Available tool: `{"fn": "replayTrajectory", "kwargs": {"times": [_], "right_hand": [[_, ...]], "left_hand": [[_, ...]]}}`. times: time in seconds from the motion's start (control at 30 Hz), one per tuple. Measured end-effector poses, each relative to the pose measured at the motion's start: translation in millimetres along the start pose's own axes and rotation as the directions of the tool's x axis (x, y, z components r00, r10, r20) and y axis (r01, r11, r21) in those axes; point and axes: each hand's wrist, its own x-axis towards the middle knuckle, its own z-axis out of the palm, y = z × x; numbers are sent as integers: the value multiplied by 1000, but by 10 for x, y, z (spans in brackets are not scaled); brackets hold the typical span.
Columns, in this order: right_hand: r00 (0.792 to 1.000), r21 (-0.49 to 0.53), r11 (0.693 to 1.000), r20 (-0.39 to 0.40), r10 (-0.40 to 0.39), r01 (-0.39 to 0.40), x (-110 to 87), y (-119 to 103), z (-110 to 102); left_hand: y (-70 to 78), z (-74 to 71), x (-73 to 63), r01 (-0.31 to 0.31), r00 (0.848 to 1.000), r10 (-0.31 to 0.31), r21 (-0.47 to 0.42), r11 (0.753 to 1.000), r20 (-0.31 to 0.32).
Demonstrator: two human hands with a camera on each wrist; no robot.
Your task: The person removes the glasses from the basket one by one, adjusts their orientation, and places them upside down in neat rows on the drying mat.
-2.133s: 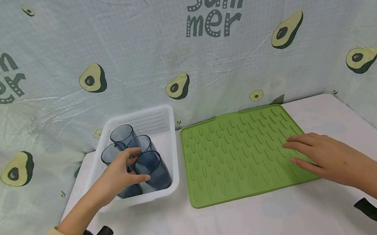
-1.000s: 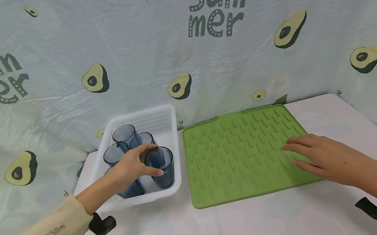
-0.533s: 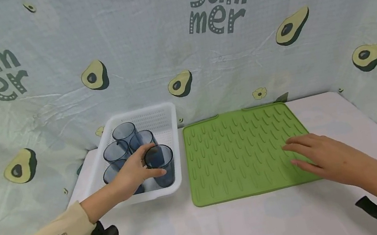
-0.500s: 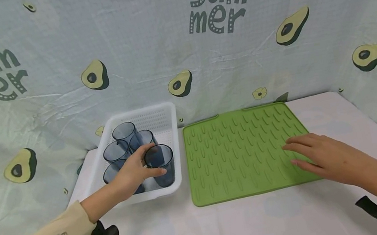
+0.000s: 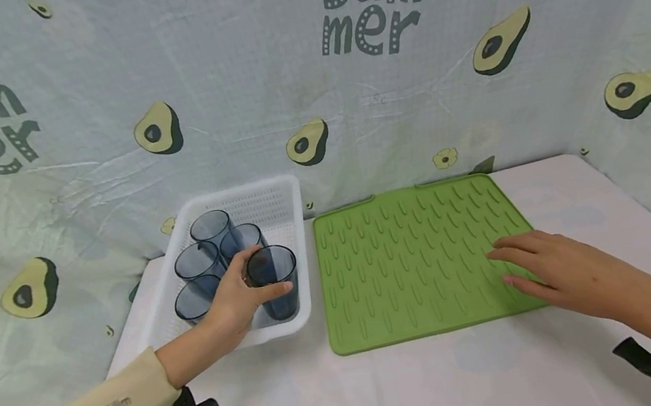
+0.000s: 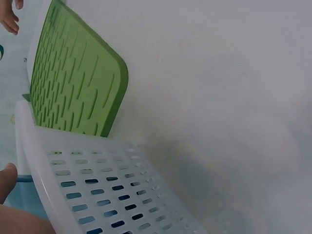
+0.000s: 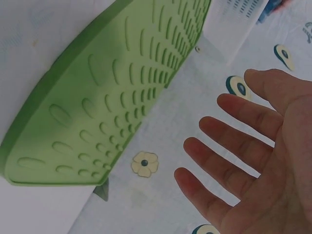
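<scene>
In the white basket, right of four blue glasses, the left hand grips, fingers curled, the near-right glass, just shifted rightward, seemingly separated. By the green mat, the right hand's fingers spread, holding nothing.

Table: pale whitish cover, faint bluish blotches; far right corner rounded. White plastic basket stands upright on the left part, toward the back, its walls pierced with rows of oblong slots. Just to its right, green mat lying flat; narrow strip of table between the two. Mat rectangular, front corner rounded, covered in rows of elongated ridges, thin rim round the edge. Mat's near edge sits slightly forward of the basket's. Bare cover in front of both.
</scene>
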Motion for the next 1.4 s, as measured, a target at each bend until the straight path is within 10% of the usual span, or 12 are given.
{"fn": "replayTrajectory", "kwargs": {"times": [0.87,1.4], "right_hand": [[999,-11,999,30,41,-41,-107,44,-64],[999,-14,999,19,30,-29,-151,69,-31]], "left_hand": [[410,-225,-58,-72,991,46,227,971,122],[660,-244,-248,-113,989,92,197,974,113]]}}
